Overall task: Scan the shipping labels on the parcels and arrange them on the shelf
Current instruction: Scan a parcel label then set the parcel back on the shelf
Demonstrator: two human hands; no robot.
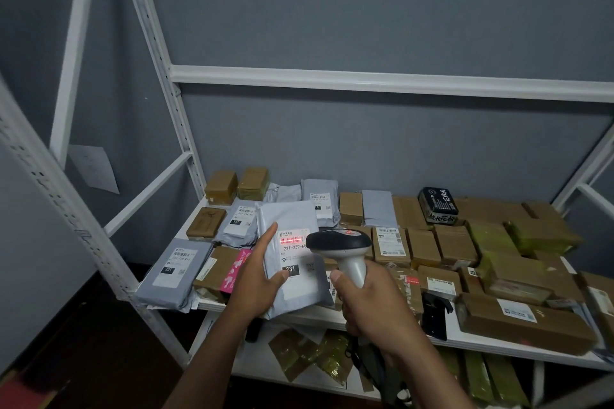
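Two hands are raised over a parcel-covered shelf [212,304]. A grey mailer [292,262] is held above its front edge by the left hand [257,279], forefinger straight, thumb pressed on its label [294,251]. Right-hand [368,299] fingers are wrapped round a scanner [342,249], whose red beam is cast on the label's barcode.

Held parcel [292,256]: sat left of the scanner [345,249], above the shelf [299,315].
Boxes [465,249]: lay right, covering the shelf.
Mailers [176,269]: lay left.
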